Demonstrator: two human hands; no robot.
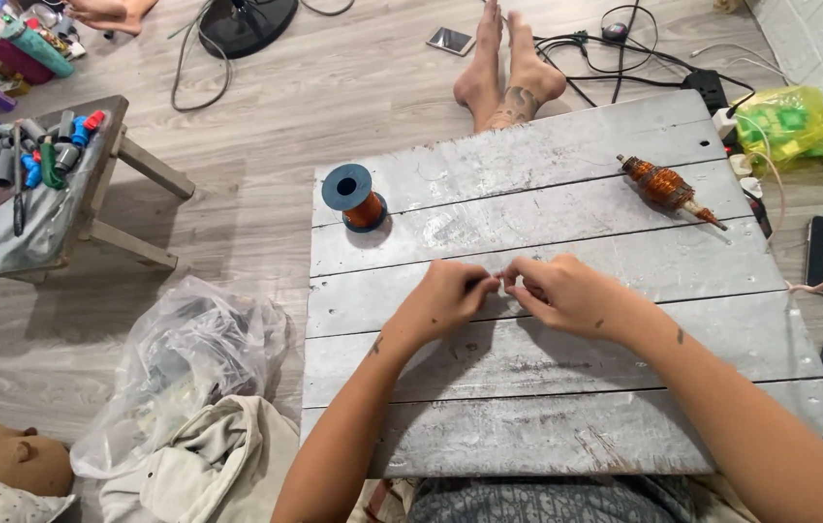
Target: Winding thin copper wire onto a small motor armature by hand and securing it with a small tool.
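left hand + right hand: fingertips pinched together at desk centre, something too small to tell held | copper wire spool upright near far-left corner | wound armature laid near far-right corner, untouched | progress: judged early

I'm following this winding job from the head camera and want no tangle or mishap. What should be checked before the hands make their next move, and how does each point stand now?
1. Both hands over the board: ok. Left hand and right hand meet fingertip to fingertip above the grey plank board.
2. Something pinched between the fingers: cannot tell, too small to see.
3. Spool of copper wire upright and near: ok, it stands on the board, apart from both hands.
4. Wire run from spool to hands: cannot tell, no strand shows.
5. Wound copper armature steady: ok, it lies on the board's far right, untouched.
6. Bare feet off the board: ok.
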